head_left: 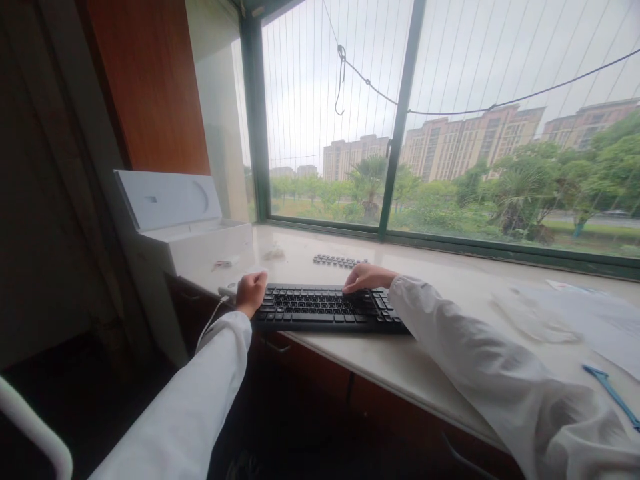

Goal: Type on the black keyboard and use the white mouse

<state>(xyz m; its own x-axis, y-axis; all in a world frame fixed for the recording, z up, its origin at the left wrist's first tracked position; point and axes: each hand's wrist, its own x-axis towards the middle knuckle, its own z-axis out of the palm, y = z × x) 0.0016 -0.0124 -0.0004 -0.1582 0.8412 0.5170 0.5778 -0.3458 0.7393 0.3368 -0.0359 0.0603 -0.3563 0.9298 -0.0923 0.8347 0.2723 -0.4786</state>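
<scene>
A black keyboard (pixel 320 308) lies on a pale window ledge (pixel 410 360). My left hand (pixel 250 292) is curled at the keyboard's left end, beside a white object with a white cable (pixel 210 323); its grip is unclear. My right hand (pixel 367 277) rests on the keyboard's far edge, fingers bent down onto the keys. Both arms are in white sleeves. A row of loose dark keycaps (pixel 340 261) lies just beyond the keyboard.
An open white box (pixel 173 213) stands at the ledge's left end. Clear plastic and paper (pixel 565 313) lie at the right with a blue tool (pixel 613 393). A large window (pixel 400 120) rises behind. Small bits (pixel 225 264) lie near the box.
</scene>
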